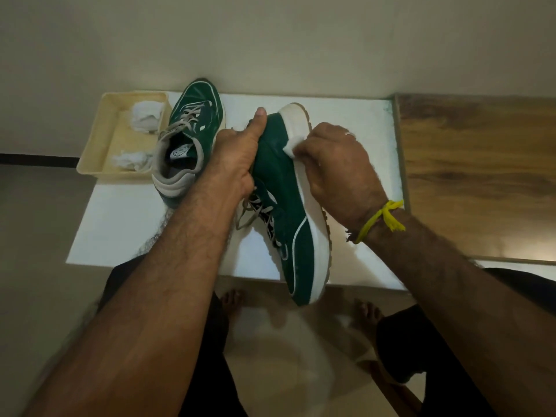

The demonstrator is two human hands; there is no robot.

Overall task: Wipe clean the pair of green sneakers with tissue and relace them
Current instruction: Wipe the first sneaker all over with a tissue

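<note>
- Head view: left hand (237, 158) grips tilted green sneaker (282, 188), thumb extended; right hand (337, 170) pinches tissue (289, 150) against its white sole
- second sneaker (186, 139) left, beside tray (93, 152)

You have two green sneakers: one (189, 139) standing on the desk (120, 224), one (288, 203) held by your two hands, left (237, 158) and right (337, 173). One folded tissue (288, 150) is pinched in your right hand. One tray (90, 158) holds two crumpled tissues (146, 117) (132, 161).
</note>
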